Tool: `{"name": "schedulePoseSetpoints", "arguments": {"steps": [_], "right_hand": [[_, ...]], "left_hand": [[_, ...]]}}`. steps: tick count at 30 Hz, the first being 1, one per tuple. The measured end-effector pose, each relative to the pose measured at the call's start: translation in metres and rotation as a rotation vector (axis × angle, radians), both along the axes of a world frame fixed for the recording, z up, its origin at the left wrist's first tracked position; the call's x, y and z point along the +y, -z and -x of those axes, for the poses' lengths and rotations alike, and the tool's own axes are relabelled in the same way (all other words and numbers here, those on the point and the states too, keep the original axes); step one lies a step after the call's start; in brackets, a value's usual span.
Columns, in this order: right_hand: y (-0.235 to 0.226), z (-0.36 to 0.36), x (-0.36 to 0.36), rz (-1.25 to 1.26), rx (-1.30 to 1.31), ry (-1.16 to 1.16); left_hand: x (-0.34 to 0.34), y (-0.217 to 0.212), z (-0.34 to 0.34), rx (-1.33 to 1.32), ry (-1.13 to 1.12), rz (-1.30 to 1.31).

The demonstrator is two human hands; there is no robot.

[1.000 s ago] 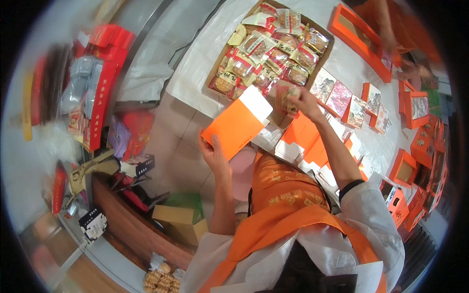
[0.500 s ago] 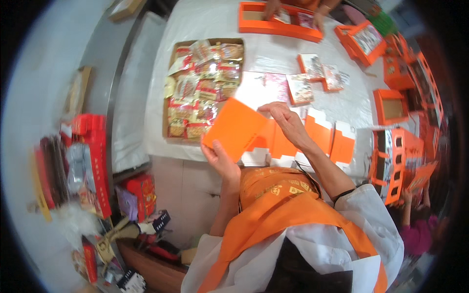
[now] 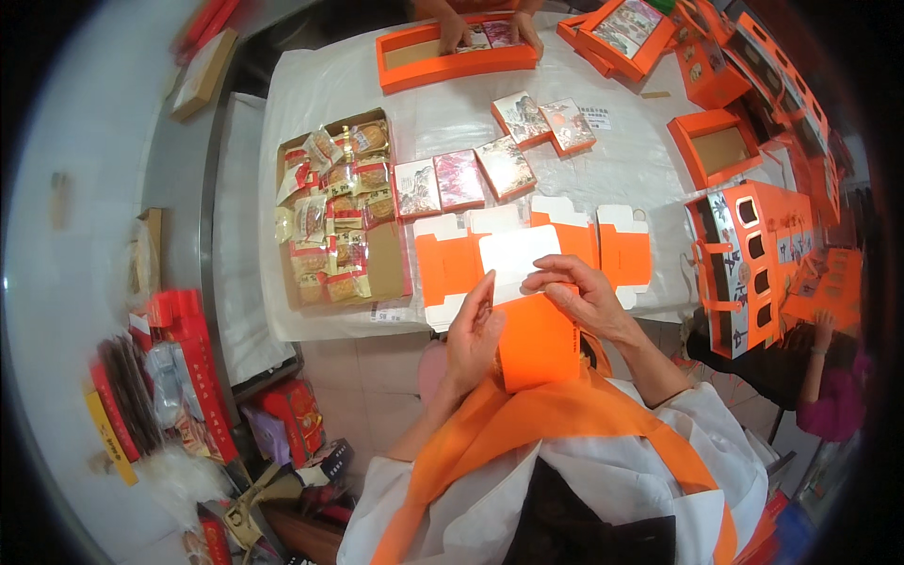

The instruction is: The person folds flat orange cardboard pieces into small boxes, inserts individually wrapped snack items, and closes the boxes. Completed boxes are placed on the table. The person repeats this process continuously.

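Close to my apron, both hands hold an orange card carton (image 3: 539, 344) with a white flap (image 3: 519, 256) standing up at its far end. My left hand (image 3: 474, 336) grips the carton's left side, fingers pressed against it. At the flap's fold, my right hand (image 3: 586, 297) is closed, thumb and fingers bent over the upper right edge. Beyond my hands lie flat unfolded orange cartons (image 3: 446, 265) with white tabs. Left of them stands an open cardboard box (image 3: 384, 262) of wrapped round pastries (image 3: 309, 218), its lower right part showing bare card.
Several small printed boxes (image 3: 506, 168) sit mid-table. Across the table, another person's hands (image 3: 459, 34) reach into a long orange tray (image 3: 457, 64). Orange carry boxes (image 3: 744, 273) line the right side, with a purple-sleeved person (image 3: 833, 400) beyond. Red packages (image 3: 193, 367) stand at left.
The orange carton has come down and right, toward my body, and its white flap now shows. My right hand has closed onto its edge. The whole view has shifted.
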State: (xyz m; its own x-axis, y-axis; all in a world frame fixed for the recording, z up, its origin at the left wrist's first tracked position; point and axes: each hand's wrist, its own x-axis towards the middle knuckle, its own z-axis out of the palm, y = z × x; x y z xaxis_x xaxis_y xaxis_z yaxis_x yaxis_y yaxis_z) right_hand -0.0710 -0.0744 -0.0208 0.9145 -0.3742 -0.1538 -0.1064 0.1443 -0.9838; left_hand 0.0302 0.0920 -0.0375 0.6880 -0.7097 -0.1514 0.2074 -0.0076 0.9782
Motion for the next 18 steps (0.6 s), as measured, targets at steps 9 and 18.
{"name": "schedulePoseSetpoints", "arguments": {"steps": [9,18], "right_hand": [[0.011,0.030,0.033,0.413,-0.244,0.402],[0.016,0.033,0.042,-0.089,-0.343,0.318]], "left_hand": [[-0.007,-0.008,0.004,-0.140,0.033,0.142],[-0.004,-0.003,-0.003,-0.562,0.116,0.333]]}}
